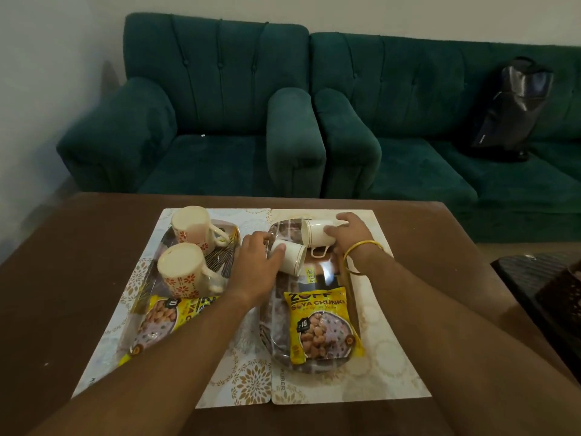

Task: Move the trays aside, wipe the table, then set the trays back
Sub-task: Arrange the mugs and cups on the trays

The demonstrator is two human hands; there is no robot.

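Observation:
Two trays sit side by side on patterned placemats on the brown table [78, 247]. The left tray [231, 232] carries two upside-down patterned mugs [185, 269] and a yellow snack packet [166, 319]. The right tray [270, 347] holds another yellow soya chunks packet [323, 328] and two small white cups lying on their sides. My left hand [256, 262] grips the nearer white cup [292, 256]. My right hand [349, 232] grips the farther white cup [314, 232].
A green armchair [201, 121] and a green sofa [440, 136] stand behind the table. A black bag [512, 111] rests on the sofa. A dark object [540, 287] sits at the table's right edge.

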